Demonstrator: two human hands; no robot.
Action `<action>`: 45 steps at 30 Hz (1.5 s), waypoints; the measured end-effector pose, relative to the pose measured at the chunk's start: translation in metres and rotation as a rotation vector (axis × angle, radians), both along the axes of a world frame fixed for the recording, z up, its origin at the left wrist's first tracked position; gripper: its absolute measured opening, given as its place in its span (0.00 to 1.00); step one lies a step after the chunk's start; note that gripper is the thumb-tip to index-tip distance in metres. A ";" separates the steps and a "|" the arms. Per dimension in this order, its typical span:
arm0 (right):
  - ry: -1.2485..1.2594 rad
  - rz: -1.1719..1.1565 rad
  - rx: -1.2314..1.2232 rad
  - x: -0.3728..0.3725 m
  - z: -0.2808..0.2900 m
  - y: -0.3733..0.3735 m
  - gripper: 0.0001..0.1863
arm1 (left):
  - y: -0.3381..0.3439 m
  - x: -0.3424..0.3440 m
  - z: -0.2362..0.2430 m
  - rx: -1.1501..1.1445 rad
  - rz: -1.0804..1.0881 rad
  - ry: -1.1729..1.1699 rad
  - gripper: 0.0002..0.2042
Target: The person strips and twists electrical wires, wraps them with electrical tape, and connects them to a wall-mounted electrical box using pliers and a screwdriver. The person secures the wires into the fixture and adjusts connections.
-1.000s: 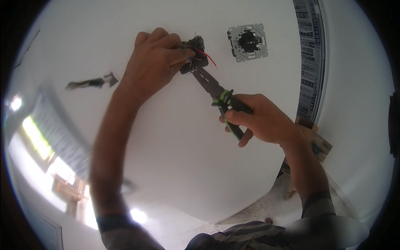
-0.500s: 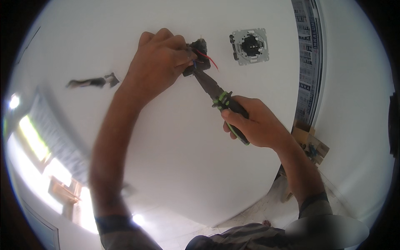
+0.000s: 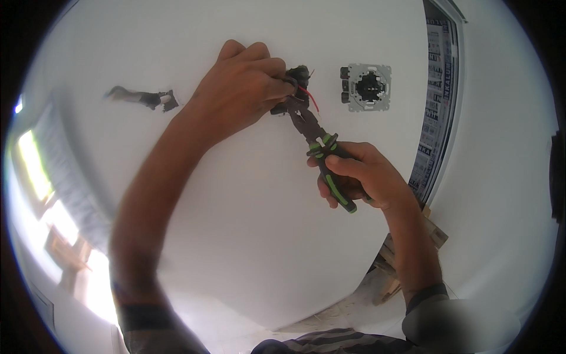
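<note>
My left hand (image 3: 250, 88) is up at a dark, rough-edged wall opening (image 3: 299, 74). Its thumb and fingers are pinched together on a thin wire, mostly hidden behind the fingertips. A red wire (image 3: 309, 98) sticks out to the right of those fingers. My right hand (image 3: 359, 174) grips black-and-green pliers (image 3: 321, 146) by the handles, which stand apart. The pliers' jaws point up and left, slightly parted, just under my left fingertips at the opening; whether they touch a wire cannot be made out.
Right of the opening, a grey-framed socket insert (image 3: 370, 88) is mounted on the white wall. Another opening with a dark, box-like piece (image 3: 167, 100) lies to the left. Farther right runs a frame covered in printed film (image 3: 435, 100). Wooden pieces (image 3: 392, 259) stand low on the right.
The pliers' handles have spread and their jaws have parted. My left hand stays pinched at the opening. A blue wire seen before is now out of sight, and the whole view has shifted.
</note>
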State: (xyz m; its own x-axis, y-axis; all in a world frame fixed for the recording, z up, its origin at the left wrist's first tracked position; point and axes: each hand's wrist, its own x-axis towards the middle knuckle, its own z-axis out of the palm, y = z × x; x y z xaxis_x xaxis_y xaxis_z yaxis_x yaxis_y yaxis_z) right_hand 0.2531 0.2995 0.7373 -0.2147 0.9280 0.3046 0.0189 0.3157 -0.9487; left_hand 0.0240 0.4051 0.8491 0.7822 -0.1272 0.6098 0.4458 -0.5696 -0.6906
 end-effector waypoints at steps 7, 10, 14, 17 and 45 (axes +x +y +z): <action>0.328 0.475 0.005 0.024 -0.029 0.039 0.23 | 0.004 0.002 0.000 -0.021 -0.034 -0.002 0.06; 0.337 0.481 0.015 0.024 -0.030 0.038 0.26 | 0.002 0.003 0.000 -0.003 0.016 -0.008 0.05; 0.086 0.223 0.001 0.021 -0.007 0.004 0.26 | 0.000 0.003 -0.003 0.000 0.015 -0.014 0.04; -0.184 -0.090 0.039 0.017 0.008 -0.031 0.22 | 0.000 0.005 -0.003 0.007 0.038 -0.019 0.04; -1.061 -0.665 0.295 -0.002 0.055 -0.048 0.13 | -0.002 0.013 -0.009 0.052 0.093 -0.050 0.04</action>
